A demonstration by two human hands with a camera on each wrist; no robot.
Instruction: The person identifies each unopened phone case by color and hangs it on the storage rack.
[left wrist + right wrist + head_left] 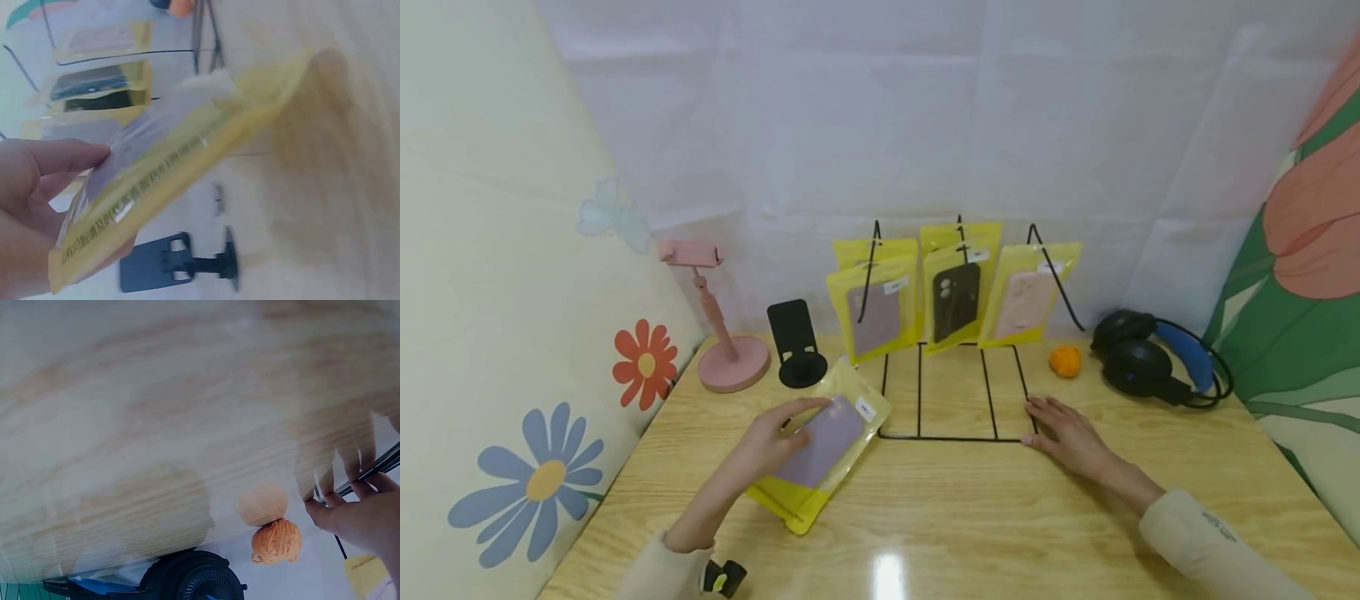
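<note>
1. The left hand point(775, 442) pinches the yellow packet point(827, 450), just left of the wire rack point(955, 437).
2. The right hand point(1067, 433), fingers spread, steadies the rack.
3. The packet is probably light, flexible and slippery; grip its edges.

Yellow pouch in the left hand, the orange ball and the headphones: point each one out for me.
yellow pouch point(820, 446): head view, on the purple case inside.
orange ball point(1065, 361): head view, its middle.
headphones point(1138, 362): head view, the near black earcup.
</note>
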